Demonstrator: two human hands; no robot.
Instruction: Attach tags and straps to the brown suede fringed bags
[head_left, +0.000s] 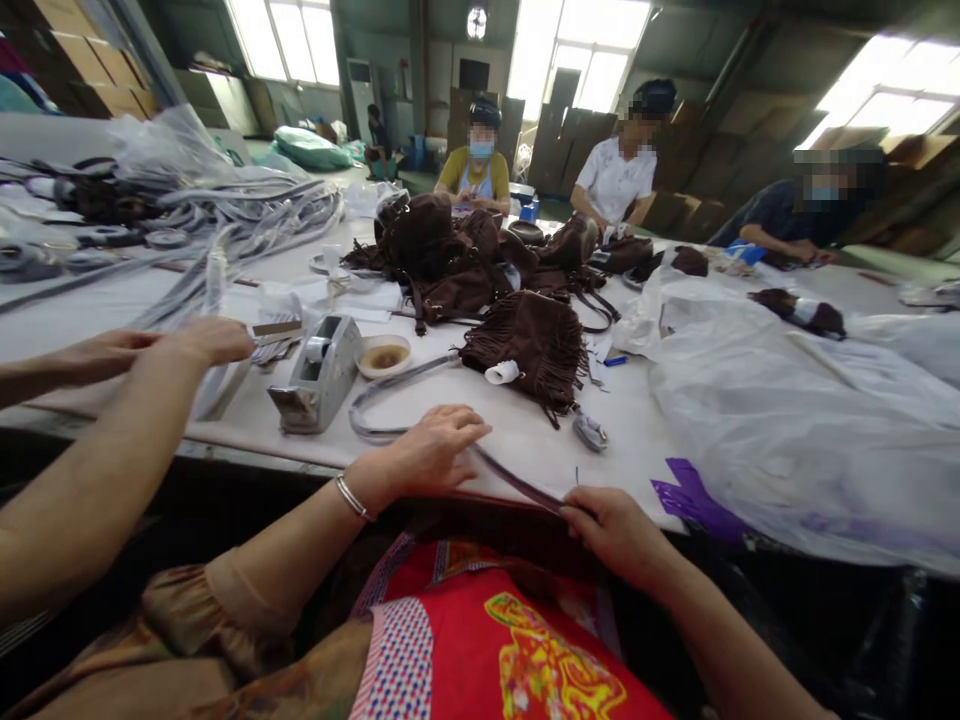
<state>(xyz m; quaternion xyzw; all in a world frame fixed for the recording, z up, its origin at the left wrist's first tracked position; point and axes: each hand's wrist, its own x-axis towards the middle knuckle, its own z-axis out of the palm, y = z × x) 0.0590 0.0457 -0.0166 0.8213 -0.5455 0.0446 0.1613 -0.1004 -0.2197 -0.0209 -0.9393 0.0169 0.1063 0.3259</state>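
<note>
My right hand (619, 530) pinches the end of a long, thin, dark strap (521, 482) at the table's front edge. My left hand (427, 445), with a silver bracelet at the wrist, hovers over or rests on the strap's middle, fingers stretched out and thumb apart; whether it touches is unclear. Beyond that hand the strap, seemingly in clear wrapping, loops back toward a brown fringed bag (529, 345). A roll of white paper or wrap (502, 373) pokes out of the bag, and a small wrapped coil (590, 430) lies beside it.
A tape dispenser (319, 375) and a tape roll (384, 356) stand left of the strap. Brown bags (442, 250) pile up behind. A co-worker's hands (202, 342) work at left near wrapped straps (262, 210). White plastic sheeting (795, 430) covers the right; several people sit or stand opposite.
</note>
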